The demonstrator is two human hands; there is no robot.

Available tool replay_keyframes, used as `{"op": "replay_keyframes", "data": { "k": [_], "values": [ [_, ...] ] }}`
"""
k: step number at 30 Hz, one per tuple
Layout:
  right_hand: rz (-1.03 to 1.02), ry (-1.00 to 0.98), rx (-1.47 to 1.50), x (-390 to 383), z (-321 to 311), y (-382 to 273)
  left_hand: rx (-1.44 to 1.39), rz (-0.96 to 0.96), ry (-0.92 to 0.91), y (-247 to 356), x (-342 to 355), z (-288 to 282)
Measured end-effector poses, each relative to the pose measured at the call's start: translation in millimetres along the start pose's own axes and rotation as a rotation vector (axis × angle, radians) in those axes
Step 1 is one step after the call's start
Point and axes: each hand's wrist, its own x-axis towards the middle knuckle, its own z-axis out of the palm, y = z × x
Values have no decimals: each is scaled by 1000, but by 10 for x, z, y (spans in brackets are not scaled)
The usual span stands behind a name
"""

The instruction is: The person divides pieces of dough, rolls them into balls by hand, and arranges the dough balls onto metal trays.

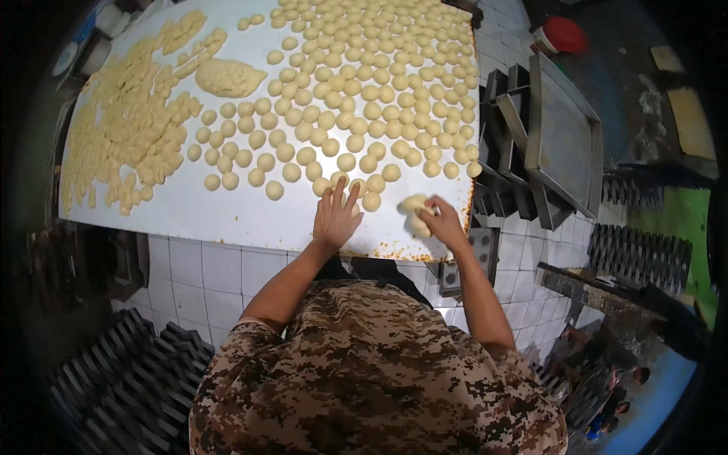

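Many round, pale yellow dough balls (346,162) lie over the white tabletop (189,220). My left hand (336,220) reaches onto the near edge of this group, its fingers spread and stretched out over a few balls. Part of a ball shows beside its thumb; how firmly the hand touches it I cannot tell. To the right, near the table corner, my right hand (444,221) is closed with thumb and fingers on a piece of dough (414,203). That piece is smeared by motion, so its exact shape is unclear.
At the far left of the table lie a heap of small cut dough pieces (136,114) and a larger dough lump (229,78). Metal trays (565,140) stand stacked right of the table. Dark racked pans (129,371) are at lower left. A red-lidded bucket (563,35) stands behind.
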Motion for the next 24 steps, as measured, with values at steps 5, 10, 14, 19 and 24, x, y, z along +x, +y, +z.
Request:
{"op": "replay_keyframes", "data": {
  "k": [5, 10, 14, 19, 24],
  "values": [
    [301, -107, 1154, -946, -180, 25, 59, 104, -244, 126, 433, -59],
    [-193, -139, 1451, -945, -1094, -134, -93, 74, -551, -48, 945, -40],
    [-398, 260, 1332, -719, -2517, -216, -716, -515, -829, -324, 1348, -352],
    [-168, 734, 682, -40, -4243, 603, -1583, -914, -242, 356, 1806, -723],
    [110, 631, 352, 365, -4761, 1019, -2119, -543, -290, 1116, 2823, -752]
  ]
}}
